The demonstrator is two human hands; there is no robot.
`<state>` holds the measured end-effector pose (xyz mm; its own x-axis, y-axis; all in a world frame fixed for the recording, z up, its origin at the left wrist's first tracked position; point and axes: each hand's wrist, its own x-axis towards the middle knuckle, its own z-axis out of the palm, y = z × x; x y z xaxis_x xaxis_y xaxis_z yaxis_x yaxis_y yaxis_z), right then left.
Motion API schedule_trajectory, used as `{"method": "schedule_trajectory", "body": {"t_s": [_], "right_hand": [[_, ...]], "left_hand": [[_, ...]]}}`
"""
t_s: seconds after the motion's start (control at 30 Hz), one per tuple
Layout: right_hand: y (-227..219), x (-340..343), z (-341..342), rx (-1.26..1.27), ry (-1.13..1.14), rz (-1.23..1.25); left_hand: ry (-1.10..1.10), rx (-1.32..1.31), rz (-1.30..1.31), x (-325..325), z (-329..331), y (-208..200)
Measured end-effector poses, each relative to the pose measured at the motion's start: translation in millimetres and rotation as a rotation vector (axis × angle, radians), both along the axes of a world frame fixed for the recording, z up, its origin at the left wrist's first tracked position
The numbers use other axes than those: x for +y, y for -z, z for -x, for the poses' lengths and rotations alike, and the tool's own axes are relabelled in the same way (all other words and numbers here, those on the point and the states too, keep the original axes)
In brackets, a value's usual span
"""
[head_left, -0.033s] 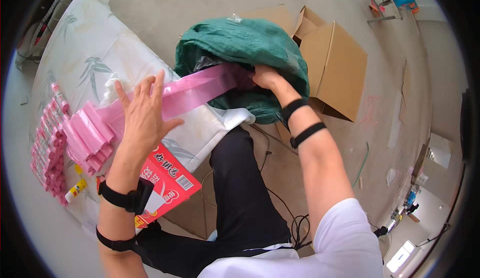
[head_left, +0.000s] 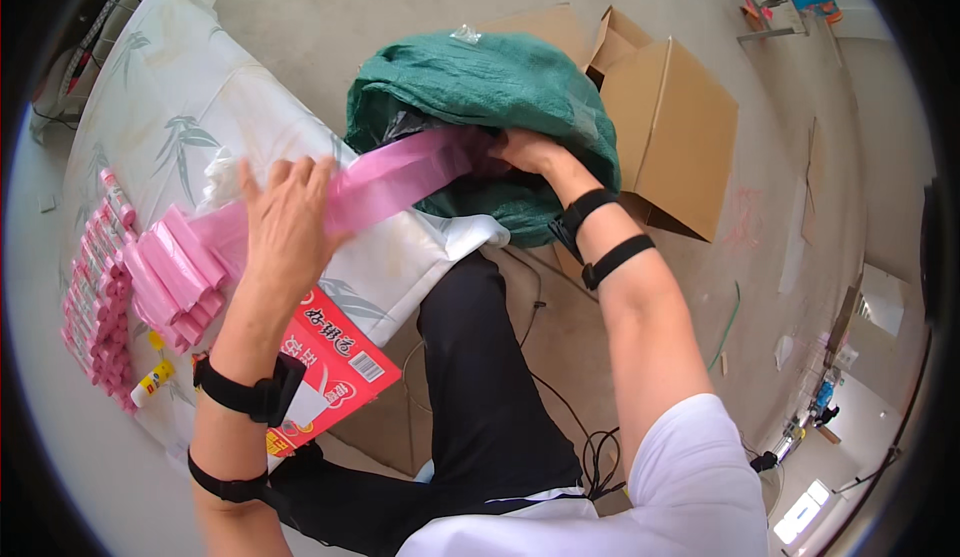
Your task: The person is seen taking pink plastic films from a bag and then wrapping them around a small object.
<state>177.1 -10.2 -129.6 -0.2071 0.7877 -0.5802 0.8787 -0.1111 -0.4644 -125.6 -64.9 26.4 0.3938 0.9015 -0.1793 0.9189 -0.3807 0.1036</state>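
A long strip of pink plastic film (head_left: pixel 400 172) stretches from the table into the mouth of a green woven sack (head_left: pixel 480 82). At the sack's opening my right hand (head_left: pixel 528 151) pinches the film, its fingertips partly hidden in shadow. My left hand (head_left: pixel 283 219) is over the strip at its table end, fingers apart and the thumb, slightly blurred, beside the film's lower edge. Left of that hand lie pink film folds or rolls (head_left: pixel 178 277), next to a stack of small pink rolls with printed wrappers (head_left: pixel 98 302).
A patterned white cloth covers the table (head_left: pixel 250 87). A yellow and white tube (head_left: pixel 152 382) lies near the rolls, and a red printed package (head_left: pixel 345 352) is at the near edge. Behind the sack stands an open cardboard box (head_left: pixel 675 137). Dark cables (head_left: pixel 598 452) coil on the floor.
My left thumb has drawn in toward the film and the fingers have bent a little. My right hand has moved slightly left with the film.
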Motion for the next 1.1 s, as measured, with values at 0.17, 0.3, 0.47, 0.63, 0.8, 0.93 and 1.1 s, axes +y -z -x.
{"method": "schedule_trajectory", "body": {"t_s": [0.17,0.3,0.47,0.63,0.8,0.93,1.1], "right_hand": [[21,-25,21,0.574,-0.191,-0.029],[39,-29,-19,0.381,-0.173,-0.132],[52,-21,-86,0.208,-0.247,-0.112],[27,20,-51,0.118,-0.109,-0.234],[17,3,-37,-0.051,-0.143,-0.456],[28,7,-1,-0.064,-0.106,-0.506],[28,-5,23,-0.036,-0.077,-0.558]], "left_hand": [[0.208,-0.333,0.061,-9,-51,-6],[0.237,-0.106,0.207,-33,-82,-18],[0.248,-0.165,0.316,-42,-100,-29],[0.228,-0.407,0.336,-62,-154,-30],[0.386,-0.413,0.357,-75,-168,-29],[0.415,-0.363,0.408,-86,-170,-25],[0.391,-0.342,0.468,-86,-149,-17]]}}
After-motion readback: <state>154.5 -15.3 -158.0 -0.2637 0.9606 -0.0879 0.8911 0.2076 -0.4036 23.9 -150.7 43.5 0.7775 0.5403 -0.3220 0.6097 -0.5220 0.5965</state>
